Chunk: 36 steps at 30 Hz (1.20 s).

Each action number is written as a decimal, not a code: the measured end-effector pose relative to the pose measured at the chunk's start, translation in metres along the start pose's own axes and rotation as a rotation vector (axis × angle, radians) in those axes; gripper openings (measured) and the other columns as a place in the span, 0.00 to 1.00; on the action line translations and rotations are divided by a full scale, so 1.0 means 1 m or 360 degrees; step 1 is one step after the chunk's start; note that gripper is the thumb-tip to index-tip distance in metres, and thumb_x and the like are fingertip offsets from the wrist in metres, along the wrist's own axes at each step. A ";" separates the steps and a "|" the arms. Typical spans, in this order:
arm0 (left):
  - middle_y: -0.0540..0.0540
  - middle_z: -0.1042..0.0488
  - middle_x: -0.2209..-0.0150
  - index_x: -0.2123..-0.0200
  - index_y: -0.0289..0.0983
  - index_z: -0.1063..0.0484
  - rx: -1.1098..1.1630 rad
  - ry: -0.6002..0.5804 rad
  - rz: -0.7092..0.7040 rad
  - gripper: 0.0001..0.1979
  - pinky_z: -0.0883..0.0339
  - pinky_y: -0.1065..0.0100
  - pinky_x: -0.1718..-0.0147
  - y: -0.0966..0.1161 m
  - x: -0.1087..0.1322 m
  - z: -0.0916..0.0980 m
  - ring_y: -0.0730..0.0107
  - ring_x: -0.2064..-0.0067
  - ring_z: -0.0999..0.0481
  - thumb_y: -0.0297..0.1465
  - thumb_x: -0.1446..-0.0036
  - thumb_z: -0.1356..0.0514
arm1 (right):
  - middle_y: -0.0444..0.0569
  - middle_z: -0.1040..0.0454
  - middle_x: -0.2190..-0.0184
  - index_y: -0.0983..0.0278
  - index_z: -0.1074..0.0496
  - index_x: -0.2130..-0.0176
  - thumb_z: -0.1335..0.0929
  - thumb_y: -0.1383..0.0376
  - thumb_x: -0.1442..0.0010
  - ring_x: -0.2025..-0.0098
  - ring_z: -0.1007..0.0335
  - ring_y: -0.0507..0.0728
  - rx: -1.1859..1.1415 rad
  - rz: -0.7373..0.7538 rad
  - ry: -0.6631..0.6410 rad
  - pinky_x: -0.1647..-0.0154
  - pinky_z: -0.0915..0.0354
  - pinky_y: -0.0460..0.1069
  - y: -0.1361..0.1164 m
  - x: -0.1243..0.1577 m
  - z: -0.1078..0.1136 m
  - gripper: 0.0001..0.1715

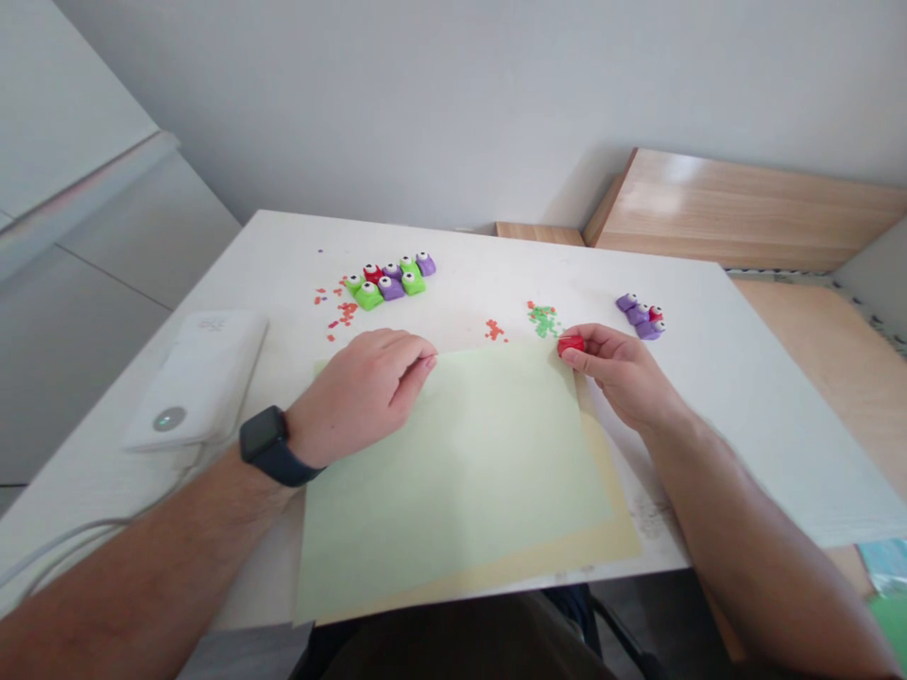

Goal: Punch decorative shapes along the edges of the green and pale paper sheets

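Note:
My left hand (365, 397) rests on the upper edge of a pale green paper sheet (446, 491), its fingers curled and nothing visibly held. That sheet lies askew on a cream paper sheet (595, 534). My right hand (620, 373) pinches a small red paper punch (571, 346) just above the green sheet's top right corner. Beyond the hands sit a cluster of green, purple and red paper punches (388, 283) and a smaller purple and red group (641, 316). Orange paper bits (494, 331) and green paper bits (544, 321) lie scattered between them.
The white table (737, 397) ends in an edge close to my body. A white power bank (195, 382) with a cable lies to the left, and a black watch (273, 444) is on my left wrist. Wooden boards (737, 208) stand behind the table at right.

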<state>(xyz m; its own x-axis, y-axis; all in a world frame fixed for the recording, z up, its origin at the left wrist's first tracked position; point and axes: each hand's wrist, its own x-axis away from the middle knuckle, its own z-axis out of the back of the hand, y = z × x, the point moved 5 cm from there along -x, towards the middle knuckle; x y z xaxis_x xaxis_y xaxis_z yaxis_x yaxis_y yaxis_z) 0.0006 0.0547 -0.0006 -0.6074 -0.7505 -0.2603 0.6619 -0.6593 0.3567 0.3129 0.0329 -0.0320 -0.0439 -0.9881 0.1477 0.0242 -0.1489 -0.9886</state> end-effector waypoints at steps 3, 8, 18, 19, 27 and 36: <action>0.42 0.21 0.59 0.60 0.39 0.27 0.0002 -0.0006 -0.0007 0.12 0.32 0.54 0.52 0.001 0.000 0.000 0.55 0.56 0.24 0.34 0.27 0.49 | 0.45 0.21 0.63 0.59 0.20 0.60 0.18 0.59 0.48 0.60 0.28 0.56 -0.0002 0.0015 -0.0004 0.54 0.35 0.52 0.001 -0.001 -0.002 0.17; 0.42 0.21 0.60 0.59 0.38 0.27 0.0016 0.0004 -0.0022 0.12 0.33 0.54 0.52 0.003 0.000 0.001 0.55 0.57 0.24 0.33 0.27 0.49 | 0.45 0.22 0.64 0.59 0.20 0.60 0.19 0.60 0.48 0.61 0.29 0.55 -0.0004 0.0028 0.0002 0.55 0.36 0.52 -0.001 -0.002 -0.003 0.16; 0.43 0.22 0.60 0.60 0.38 0.27 0.0011 -0.0009 -0.0034 0.12 0.35 0.55 0.53 0.003 0.000 -0.002 0.56 0.57 0.25 0.33 0.27 0.49 | 0.44 0.22 0.66 0.61 0.20 0.62 0.19 0.61 0.49 0.62 0.30 0.54 0.0009 0.0042 0.0038 0.57 0.38 0.51 0.000 -0.003 -0.003 0.15; 0.43 0.22 0.60 0.60 0.38 0.27 0.0009 -0.0011 -0.0032 0.12 0.35 0.56 0.53 0.003 0.000 -0.002 0.56 0.57 0.25 0.33 0.26 0.49 | 0.44 0.22 0.66 0.61 0.20 0.62 0.19 0.61 0.49 0.63 0.30 0.54 0.0012 0.0049 0.0045 0.57 0.38 0.51 0.000 -0.004 -0.003 0.15; 0.44 0.23 0.60 0.59 0.37 0.27 0.0009 -0.0019 -0.0047 0.12 0.35 0.56 0.53 0.003 0.000 -0.004 0.56 0.57 0.25 0.33 0.26 0.49 | 0.44 0.22 0.67 0.62 0.21 0.62 0.19 0.61 0.51 0.64 0.31 0.54 0.0031 0.0028 0.0073 0.58 0.39 0.51 0.003 -0.007 -0.004 0.17; 0.44 0.22 0.60 0.59 0.38 0.27 0.0023 -0.0024 -0.0047 0.12 0.35 0.56 0.53 0.004 0.000 -0.003 0.56 0.57 0.25 0.33 0.26 0.49 | 0.44 0.23 0.68 0.63 0.22 0.63 0.19 0.61 0.54 0.65 0.32 0.54 0.0073 0.0019 0.0101 0.60 0.40 0.51 0.003 -0.009 -0.004 0.18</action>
<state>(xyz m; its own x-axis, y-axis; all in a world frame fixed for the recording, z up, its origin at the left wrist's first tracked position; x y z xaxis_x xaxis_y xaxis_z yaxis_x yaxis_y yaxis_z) 0.0050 0.0517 -0.0021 -0.6331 -0.7300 -0.2576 0.6372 -0.6804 0.3620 0.3091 0.0417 -0.0364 -0.1065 -0.9855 0.1324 0.0708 -0.1404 -0.9876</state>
